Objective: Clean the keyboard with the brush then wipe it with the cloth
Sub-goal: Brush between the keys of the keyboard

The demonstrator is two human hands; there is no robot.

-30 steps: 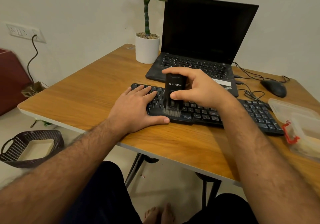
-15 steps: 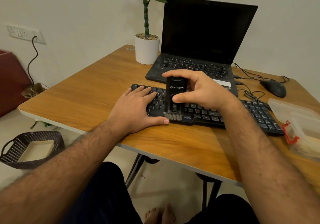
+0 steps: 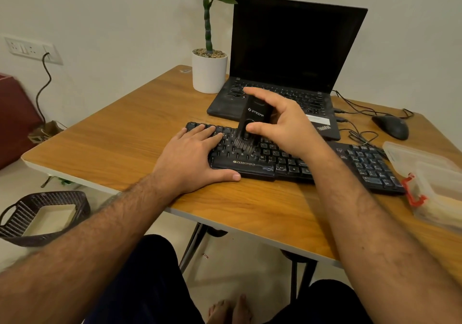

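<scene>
Wood-grain table (image 3: pixel 105 133) is filling the head view, set against a pale wall, with a laptop (image 3: pixel 287 56), a potted plant (image 3: pixel 209 71), a mouse (image 3: pixel 391 126) and a clear plastic box (image 3: pixel 430 173) sitting on it. You are resting your left hand (image 3: pixel 190 161) flat, fingers straight, on the left end of the keyboard (image 3: pixel 350 163), thumb lying along its front edge. Your right hand (image 3: pixel 282 126) is gripping the black brush (image 3: pixel 252 118) between thumb and curled fingers, holding it nearly upright, its bristles touching the keys just beside your left fingertips.
</scene>
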